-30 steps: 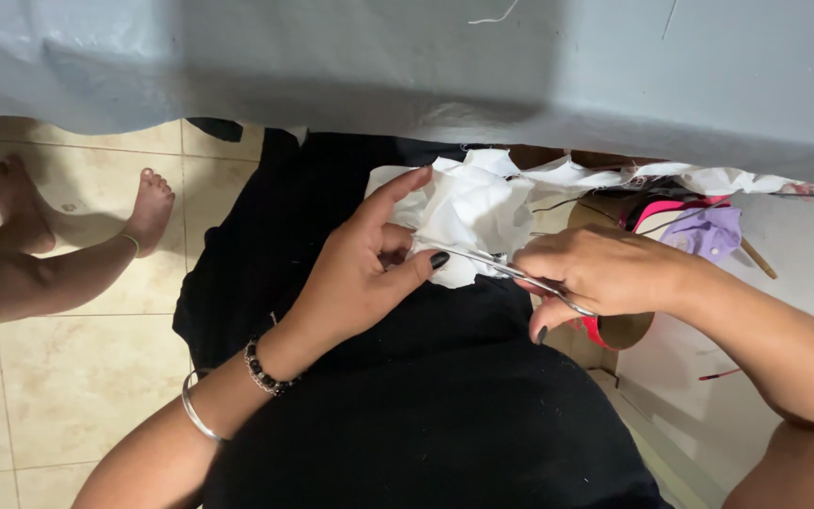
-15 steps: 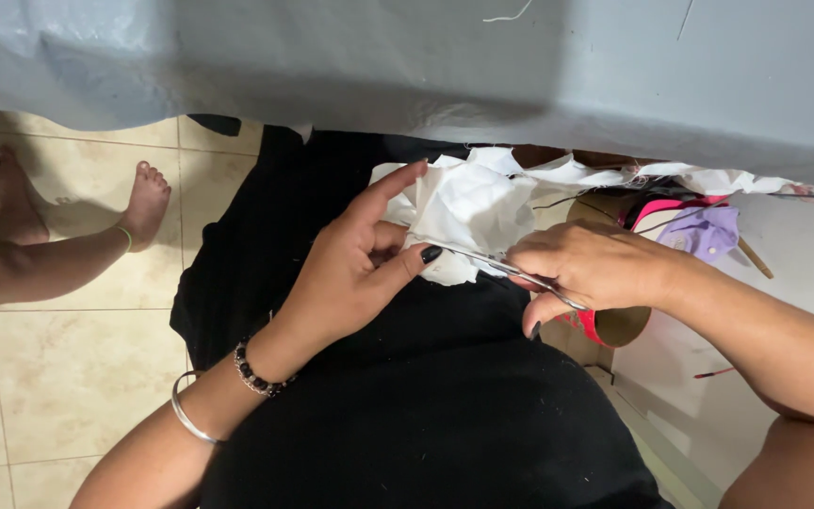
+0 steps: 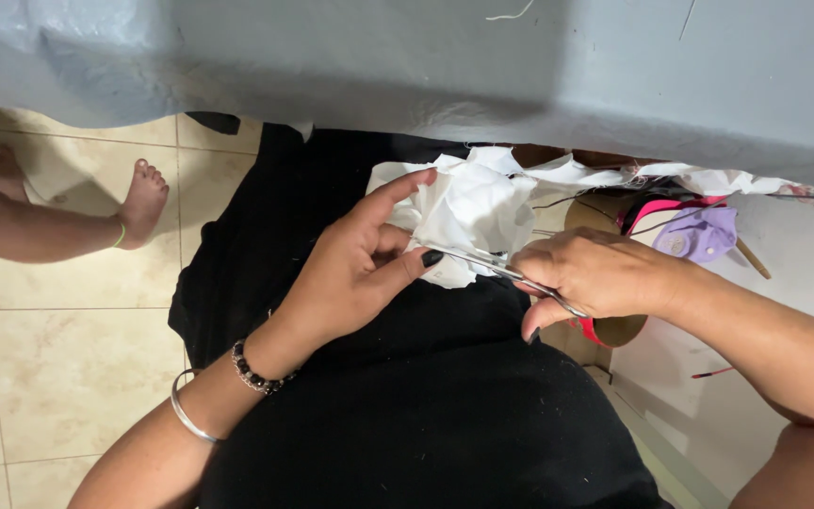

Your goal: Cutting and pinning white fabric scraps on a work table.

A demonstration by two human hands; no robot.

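Your left hand [image 3: 355,273] sits mid-frame over your lap, grip pinching the white fabric [image 3: 468,212] between thumb and curled fingers, index finger stretched up along its left edge. Your right hand [image 3: 595,278] is centre-right, grip closed on the scissors [image 3: 482,261], fingers through handles that the hand hides. The blades lie nearly together, point left and meet the lower edge of the fabric just by your left thumb.

Versus half a second ago: little change. Both hands keep their hold and stay in about the same spot. The left index looks a touch straighter. The scissor tip sits about as close to the thumbnail as before. The fabric stays bunched in the upper middle, under the edge of the grey-blue cloth [image 3: 407,66] hanging over the worktop.

Black skirt [image 3: 407,415] fills the lower centre. Beaded bracelet [image 3: 254,370] and silver bangle [image 3: 186,415] on your left wrist, lower left. Lilac piece [image 3: 704,234] and pink strap [image 3: 657,209] at right, above a brown round thing partly hidden. Another person's bare foot [image 3: 141,200] rests on the tile floor [image 3: 58,368], upper left, roughly where it was.
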